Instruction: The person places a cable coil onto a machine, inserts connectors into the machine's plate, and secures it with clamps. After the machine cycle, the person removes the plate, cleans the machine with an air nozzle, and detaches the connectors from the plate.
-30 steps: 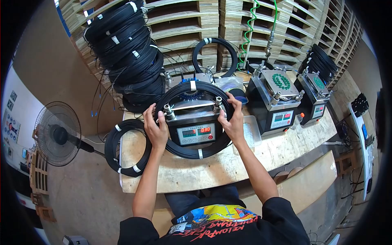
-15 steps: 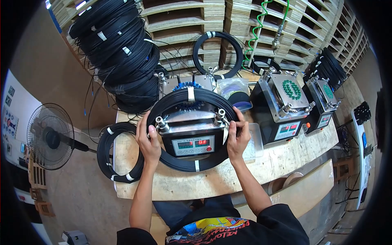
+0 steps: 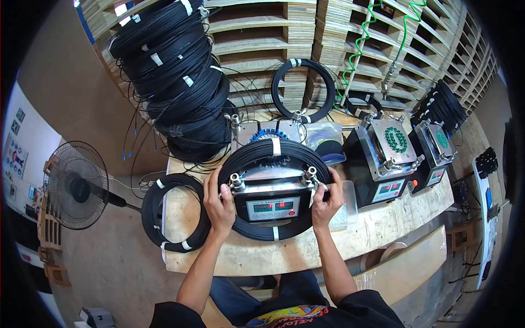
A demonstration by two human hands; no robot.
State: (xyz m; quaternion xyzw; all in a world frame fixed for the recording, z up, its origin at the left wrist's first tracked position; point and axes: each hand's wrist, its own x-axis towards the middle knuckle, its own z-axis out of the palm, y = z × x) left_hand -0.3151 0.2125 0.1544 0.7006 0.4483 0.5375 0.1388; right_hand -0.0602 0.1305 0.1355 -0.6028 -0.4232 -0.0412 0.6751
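A black cable coil [image 3: 275, 147] with white ties rings the nearest machine [image 3: 272, 209], whose front panel shows red digits. My left hand [image 3: 220, 208] grips the coil's left side, thumb raised beside a metal clamp knob. On the right side, my right hand [image 3: 327, 203] is wrapped round the same coil, close to the other front knob. Blue connectors [image 3: 269, 135] stand on the machine's top plate behind the coil's upper arc. A second coil [image 3: 155, 218] lies at the table's left edge.
Tall stacked coils [image 3: 186, 93] rise at the back left, and one coil [image 3: 275, 87] leans behind. Two more machines [image 3: 377, 158] [image 3: 432, 153] with green connectors stand right. A fan [image 3: 76, 186] is at left. Plastic bags [image 3: 322, 136] lie behind the right hand.
The whole view has shifted, so the scene sits further right and lower. Both hands still hold the coil, which appears slightly lower around the machine. The display digits differ.
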